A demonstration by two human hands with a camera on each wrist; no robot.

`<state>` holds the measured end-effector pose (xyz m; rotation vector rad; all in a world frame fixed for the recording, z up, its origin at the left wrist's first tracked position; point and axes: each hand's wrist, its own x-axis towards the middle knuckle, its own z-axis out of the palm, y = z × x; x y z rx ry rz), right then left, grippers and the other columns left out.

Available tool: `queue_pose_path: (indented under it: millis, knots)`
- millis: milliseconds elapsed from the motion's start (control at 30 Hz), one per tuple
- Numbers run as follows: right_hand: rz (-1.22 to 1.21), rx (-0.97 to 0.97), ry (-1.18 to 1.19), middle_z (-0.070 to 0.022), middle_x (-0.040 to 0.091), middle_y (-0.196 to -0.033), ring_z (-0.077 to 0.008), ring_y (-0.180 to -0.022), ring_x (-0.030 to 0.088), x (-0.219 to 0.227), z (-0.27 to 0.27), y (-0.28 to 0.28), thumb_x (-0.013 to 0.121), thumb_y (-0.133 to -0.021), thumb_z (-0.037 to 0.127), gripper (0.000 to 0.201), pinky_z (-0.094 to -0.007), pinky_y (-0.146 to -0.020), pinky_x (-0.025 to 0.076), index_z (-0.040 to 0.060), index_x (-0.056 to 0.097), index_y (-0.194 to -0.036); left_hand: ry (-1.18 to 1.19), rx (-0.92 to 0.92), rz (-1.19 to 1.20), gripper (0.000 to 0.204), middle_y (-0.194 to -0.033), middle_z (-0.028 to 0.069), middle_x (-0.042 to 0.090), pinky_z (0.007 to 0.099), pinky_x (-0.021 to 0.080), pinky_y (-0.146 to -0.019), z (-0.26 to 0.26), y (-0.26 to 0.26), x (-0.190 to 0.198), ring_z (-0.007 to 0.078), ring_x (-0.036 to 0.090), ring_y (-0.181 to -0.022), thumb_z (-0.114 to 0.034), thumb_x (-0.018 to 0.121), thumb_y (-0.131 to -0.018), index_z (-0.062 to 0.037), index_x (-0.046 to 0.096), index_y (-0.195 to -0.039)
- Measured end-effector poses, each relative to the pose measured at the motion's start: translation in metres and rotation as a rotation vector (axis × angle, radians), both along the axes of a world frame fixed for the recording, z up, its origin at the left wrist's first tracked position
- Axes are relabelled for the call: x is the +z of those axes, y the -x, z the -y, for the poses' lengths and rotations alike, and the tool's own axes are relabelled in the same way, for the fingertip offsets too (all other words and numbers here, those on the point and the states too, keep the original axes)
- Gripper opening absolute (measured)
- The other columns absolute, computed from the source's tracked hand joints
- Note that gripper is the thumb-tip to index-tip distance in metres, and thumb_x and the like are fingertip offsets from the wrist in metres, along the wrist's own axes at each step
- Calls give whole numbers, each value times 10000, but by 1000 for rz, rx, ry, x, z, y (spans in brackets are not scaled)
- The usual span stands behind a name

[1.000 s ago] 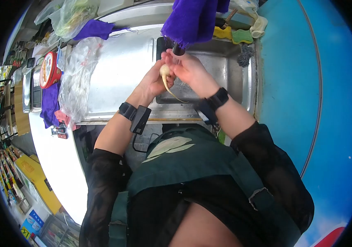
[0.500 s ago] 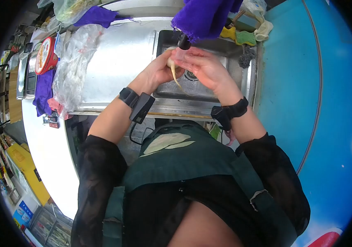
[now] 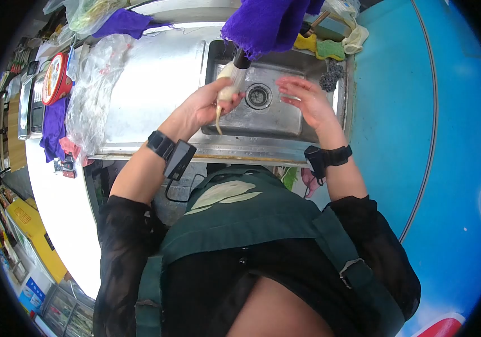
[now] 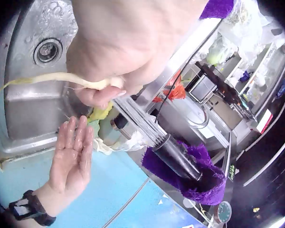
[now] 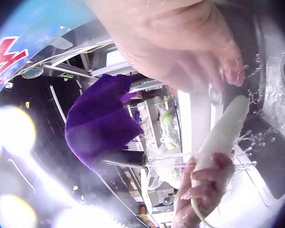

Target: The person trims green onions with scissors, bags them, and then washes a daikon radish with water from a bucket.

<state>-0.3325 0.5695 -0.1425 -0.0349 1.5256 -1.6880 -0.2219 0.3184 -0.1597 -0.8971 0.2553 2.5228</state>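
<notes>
My left hand (image 3: 204,105) grips a long white radish (image 5: 228,126) with a thin curved root tail, over the left side of the sink (image 3: 279,124). Water streams from the black faucet (image 3: 242,59) onto the radish and splashes off it in the right wrist view. A purple cloth (image 3: 268,25) is draped over the faucet. Apart from the radish, my right hand (image 3: 312,104) hovers over the sink's right side, wet, its fingers extended and holding nothing. The left wrist view shows its palm (image 4: 69,168) facing up.
A round drain (image 3: 259,96) lies in the sink floor. Yellow and green sponges (image 3: 330,49) and a dark scouring pad (image 3: 332,76) sit at the sink's back right. Crumpled clear plastic (image 3: 97,84) covers part of the steel counter on the left. A blue panel (image 3: 389,129) stands at the right.
My right hand has come away from the radish and moved to the right. My left hand still holds the radish, now further left, with more of its body showing under the water.
</notes>
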Motion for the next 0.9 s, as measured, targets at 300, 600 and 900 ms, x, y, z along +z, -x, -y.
queue_pose_path:
  millis: [300,600,900]
  knots:
    - [-151,175,-91,-84,596,-1206,-160,-1121,530,-3,18,8,608,-903,158,329,-316,-908,440,24,586,-1203,567,-390,-92,415,-925,157,592,140,445,-382,-7,-41,-1,96,605,-614,-182,579,-923,-37,328,-1219]
    - [-526,-301,-277,-229,395,-1384,-288,-1249,413,-29,35,145,736,-784,157,832,-385,-1040,325,-80,240,-1409,958,-304,94,473,-991,120,538,235,487,-448,-40,-28,-87,130,593,-679,-158,640,-880,-72,276,-1168]
    - [-478,-115,-40,-70,515,-1315,-199,-1195,484,10,55,164,506,-924,66,443,-342,-1018,365,-5,414,-1352,1027,-203,87,728,-911,113,546,290,398,-454,-48,-7,-150,152,505,-626,-130,720,-809,-140,218,-1336]
